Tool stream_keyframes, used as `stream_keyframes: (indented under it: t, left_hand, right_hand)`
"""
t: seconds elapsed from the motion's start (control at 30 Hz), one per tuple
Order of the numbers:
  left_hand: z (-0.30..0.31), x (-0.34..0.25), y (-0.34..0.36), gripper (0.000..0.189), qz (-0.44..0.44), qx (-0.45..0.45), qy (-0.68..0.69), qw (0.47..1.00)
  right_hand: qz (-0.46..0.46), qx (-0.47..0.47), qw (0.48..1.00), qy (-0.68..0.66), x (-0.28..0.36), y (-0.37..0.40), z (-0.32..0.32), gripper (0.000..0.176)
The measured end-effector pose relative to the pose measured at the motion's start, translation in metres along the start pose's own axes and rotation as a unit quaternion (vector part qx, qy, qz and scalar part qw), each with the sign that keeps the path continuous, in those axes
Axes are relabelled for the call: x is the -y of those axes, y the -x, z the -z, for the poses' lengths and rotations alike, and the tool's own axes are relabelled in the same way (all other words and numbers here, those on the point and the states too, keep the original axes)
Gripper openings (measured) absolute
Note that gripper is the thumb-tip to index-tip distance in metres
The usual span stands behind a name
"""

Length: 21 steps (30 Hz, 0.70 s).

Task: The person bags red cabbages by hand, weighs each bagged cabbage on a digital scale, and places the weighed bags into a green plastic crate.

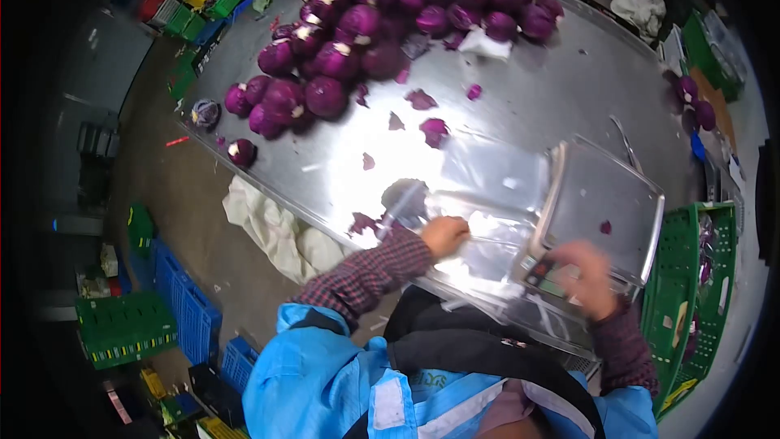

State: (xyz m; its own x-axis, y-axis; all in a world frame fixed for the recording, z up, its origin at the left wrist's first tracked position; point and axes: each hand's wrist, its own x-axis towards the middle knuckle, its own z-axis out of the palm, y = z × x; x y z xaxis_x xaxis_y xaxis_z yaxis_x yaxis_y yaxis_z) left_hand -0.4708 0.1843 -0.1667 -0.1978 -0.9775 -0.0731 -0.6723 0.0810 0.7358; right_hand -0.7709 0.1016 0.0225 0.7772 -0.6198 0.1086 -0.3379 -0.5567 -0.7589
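My left hand (445, 236) rests at the left side of a spread of clear plastic bags (496, 175) on the metal table. Its fingers are curled in, and whatever they may grip is hidden. My right hand (581, 276) is smeared by motion over the front edge of a weighing scale (605, 195), near its display; its fingers cannot be made out. A small purple leaf scrap (605, 228) lies on the scale's plate. At the far side of the table is a large heap of red cabbages (325, 96), many with pale cut stems.
Loose cabbage leaves (435, 132) lie on the steel table (561, 89). A green crate (670, 309) stands at the right, beside the scale. White cloth or sacking (280, 232) hangs by the table's left edge. Blue crates (185, 301) and a green crate (126, 329) occupy the floor at left.
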Motion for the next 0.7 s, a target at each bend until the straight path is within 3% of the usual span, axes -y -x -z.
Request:
stream_keyframes:
  t: [0.03, 0.07, 0.1, 0.13, 0.17, 0.2, 0.23, 0.27, 0.33, 0.4, 0.43, 0.47, 0.53, 0.6, 0.67, 0.7]
  left_hand:
    - [0.01, 0.001, -0.004, 0.017, -0.004, -0.003, 0.04, 0.999]
    - [0.028, -0.003, -0.008, 0.018, -0.011, -0.005, 0.084, 0.996]
    - [0.054, -0.014, -0.008, 0.019, 0.059, 0.014, 0.208, 0.976]
    - [0.075, -0.02, -0.005, 0.02, 0.132, 0.033, 0.331, 0.934]
    - [0.085, -0.009, -0.003, 0.02, 0.108, -0.033, 0.434, 0.894]
    - [0.106, 0.0, -0.002, 0.02, 0.099, -0.032, 0.43, 0.897]
    - [0.127, 0.006, 0.004, 0.018, 0.149, -0.049, 0.496, 0.854]
    - [0.14, 0.012, 0.012, 0.018, 0.203, -0.062, 0.562, 0.8]
    - [0.165, 0.034, 0.02, 0.014, 0.243, -0.076, 0.56, 0.789]
    - [0.181, 0.055, 0.028, 0.022, 0.133, -0.16, 0.356, 0.911]
    - [0.198, 0.05, 0.03, 0.04, 0.028, -0.188, 0.344, 0.919]
    - [0.219, 0.044, 0.032, 0.04, 0.027, -0.184, 0.347, 0.919]
    - [0.268, 0.037, 0.031, 0.052, -0.156, 0.021, 0.311, 0.937]
    - [0.302, 0.058, 0.024, 0.043, -0.124, 0.082, 0.304, 0.941]
    - [0.307, 0.113, 0.008, 0.029, -0.016, 0.035, 0.193, 0.98]
    - [0.313, 0.133, -0.002, 0.023, 0.02, 0.004, 0.295, 0.955]
  right_hand:
    - [0.013, 0.139, 0.99, 0.026, 0.018, -0.02, -0.045, 0.044]
    - [0.068, 0.164, 0.984, 0.014, 0.032, -0.04, -0.085, 0.067]
    - [0.05, 0.184, 0.98, 0.056, 0.031, -0.05, -0.121, 0.082]
    - [0.046, 0.193, 0.978, 0.061, 0.026, -0.057, -0.137, 0.082]
    - [0.029, 0.234, 0.962, 0.134, 0.016, -0.06, -0.144, 0.082]
    - [0.015, 0.264, 0.941, 0.209, 0.008, -0.071, -0.143, 0.081]
    - [0.024, 0.3, 0.934, 0.191, 0.003, -0.08, -0.135, 0.067]
    - [0.02, 0.299, 0.934, 0.194, 0.009, -0.092, -0.127, 0.067]
    - [-0.085, 0.354, 0.931, 0.024, 0.019, -0.132, -0.103, 0.045]
    - [-0.172, 0.193, 0.957, -0.128, 0.033, -0.179, -0.088, 0.028]
    - [-0.161, 0.188, 0.96, -0.127, 0.036, -0.204, -0.082, 0.026]
    - [-0.148, 0.183, 0.964, -0.127, 0.038, -0.229, -0.079, 0.025]
    - [-0.116, 0.217, 0.955, -0.164, 0.057, -0.279, -0.084, 0.022]
    - [-0.138, 0.148, 0.935, -0.291, 0.066, -0.323, -0.092, 0.017]
    - [-0.092, 0.096, 0.97, -0.205, 0.059, -0.363, -0.098, 0.018]
    - [-0.092, 0.095, 0.971, -0.201, 0.047, -0.384, -0.106, 0.018]
